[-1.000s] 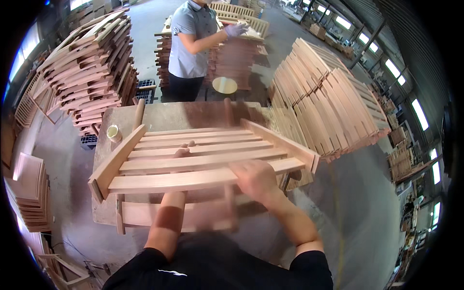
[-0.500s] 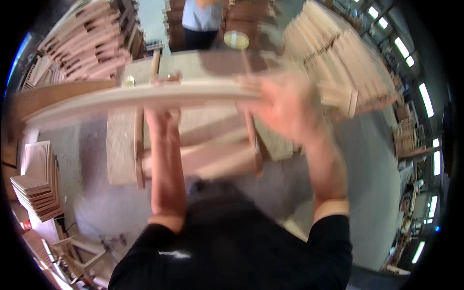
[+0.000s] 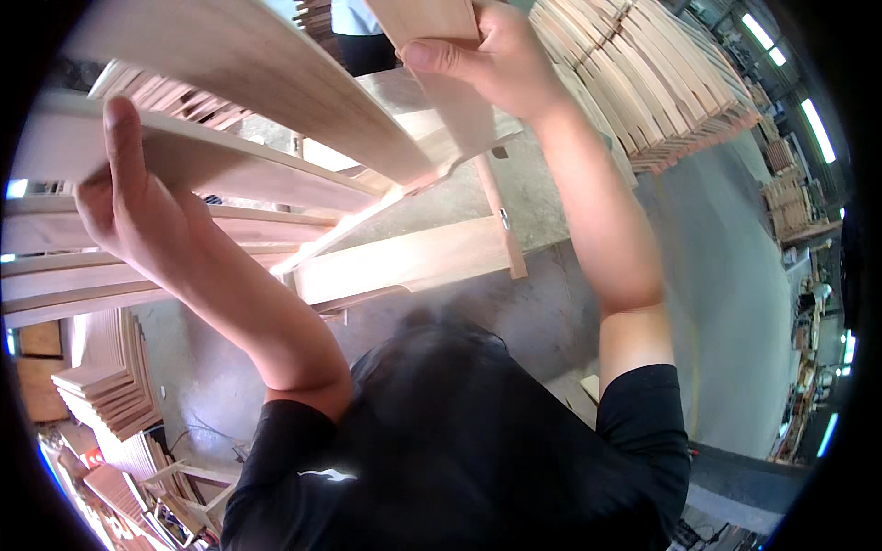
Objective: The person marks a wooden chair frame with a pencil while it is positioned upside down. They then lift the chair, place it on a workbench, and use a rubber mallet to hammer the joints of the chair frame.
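A pale slatted wooden frame stands tilted before me, its several flat slats fanning toward the upper left from a bottom rail. My left hand is closed round one of the left-hand slats, thumb pointing up along its face; the other fingers are mostly hidden. On the far right side, my right hand grips the end board, with the thumb laid across its face. Below the rail, a wide wooden board lies level beside a wooden bar.
A worktable is under the frame. Tall stacks of curved wooden parts stand at the far right. Stacked panels are at the left on the grey floor. Another person stands beyond the table.
The wooden piece, held level and blurred across the view before, has swung up to show its slats. My left hand moved left, my right hand farther away; the two are wider apart.
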The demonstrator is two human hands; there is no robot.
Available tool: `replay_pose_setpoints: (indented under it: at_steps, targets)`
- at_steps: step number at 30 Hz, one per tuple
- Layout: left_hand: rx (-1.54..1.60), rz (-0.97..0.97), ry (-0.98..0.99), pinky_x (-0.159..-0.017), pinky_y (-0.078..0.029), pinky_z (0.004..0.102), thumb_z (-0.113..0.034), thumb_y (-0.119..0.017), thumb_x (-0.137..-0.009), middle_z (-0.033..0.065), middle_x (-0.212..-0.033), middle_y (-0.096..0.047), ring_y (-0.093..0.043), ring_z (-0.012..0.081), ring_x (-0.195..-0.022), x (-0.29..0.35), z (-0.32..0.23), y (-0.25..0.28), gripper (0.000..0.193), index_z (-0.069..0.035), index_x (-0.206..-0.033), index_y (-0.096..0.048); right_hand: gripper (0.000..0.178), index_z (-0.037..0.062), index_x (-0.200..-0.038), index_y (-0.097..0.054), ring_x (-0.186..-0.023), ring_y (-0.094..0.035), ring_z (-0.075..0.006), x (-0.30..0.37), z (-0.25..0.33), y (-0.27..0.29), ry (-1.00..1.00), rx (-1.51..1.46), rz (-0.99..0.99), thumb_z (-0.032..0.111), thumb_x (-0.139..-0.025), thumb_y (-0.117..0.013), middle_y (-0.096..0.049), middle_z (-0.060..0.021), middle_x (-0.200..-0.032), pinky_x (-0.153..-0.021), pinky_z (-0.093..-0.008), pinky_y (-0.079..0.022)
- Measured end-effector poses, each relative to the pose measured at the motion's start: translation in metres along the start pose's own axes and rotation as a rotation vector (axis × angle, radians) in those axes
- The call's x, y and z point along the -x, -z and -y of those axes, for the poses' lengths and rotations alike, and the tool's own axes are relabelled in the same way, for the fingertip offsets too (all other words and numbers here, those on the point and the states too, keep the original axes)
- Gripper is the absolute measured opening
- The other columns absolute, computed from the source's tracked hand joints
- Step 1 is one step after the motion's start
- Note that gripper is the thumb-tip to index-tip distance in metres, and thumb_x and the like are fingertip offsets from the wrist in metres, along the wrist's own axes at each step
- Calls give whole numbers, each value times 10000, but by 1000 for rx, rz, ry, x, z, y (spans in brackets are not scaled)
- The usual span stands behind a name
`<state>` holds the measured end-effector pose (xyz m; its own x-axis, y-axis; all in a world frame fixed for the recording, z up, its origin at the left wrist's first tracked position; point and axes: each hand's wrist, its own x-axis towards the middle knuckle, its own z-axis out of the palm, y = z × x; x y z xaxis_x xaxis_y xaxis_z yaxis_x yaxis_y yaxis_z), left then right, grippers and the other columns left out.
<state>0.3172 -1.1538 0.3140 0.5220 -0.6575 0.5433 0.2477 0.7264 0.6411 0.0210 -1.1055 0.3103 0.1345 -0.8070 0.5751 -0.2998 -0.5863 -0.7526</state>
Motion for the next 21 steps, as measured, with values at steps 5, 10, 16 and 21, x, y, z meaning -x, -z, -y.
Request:
replay_pose_setpoints:
  at_steps: [5, 10, 16, 21]
  targets:
    - [-180, 265, -401, -670, -494, 224, -105, -868, -786, 66, -710, -711, -641, 103, -650, -11, -37, -32, 220, 60, -891, -767, 446, 20, -1274, -557, -968, -644, -75, 4, -25, -20, 45, -253, -109, 160, -916, -785, -680, -9, -1067, -850, -263, -549]
    - [-660, 143, -697, -917, -588, 407, -415, -928, -694, 101, -981, -771, -734, 246, -942, 0, -54, -58, 521, -3, -965, -759, 443, 29, -1361, -495, -1054, -665, -142, 0, -9, -14, -23, -20, -175, 152, -982, -688, -657, -62, -1212, -903, -303, -558]
    - [-874, 158, -696, -770, -567, 325, -214, -906, -699, 141, -964, -755, -721, 210, -818, 49, -67, -100, 540, 57, -1119, -703, 565, 31, -1155, -661, -1017, -684, -162, 32, -66, -32, -162, -282, -478, 410, -793, -870, -734, -70, -1073, -905, -329, -539]
    - [-930, 392, -631, -797, -583, 358, -224, -871, -690, 167, -1082, -731, -733, 250, -931, 63, -60, -114, 639, 11, -1241, -652, 408, 38, -1068, -675, -933, -662, -139, 71, -81, -66, -291, -561, -496, 356, -857, -818, -716, -60, -984, -828, -311, -525]
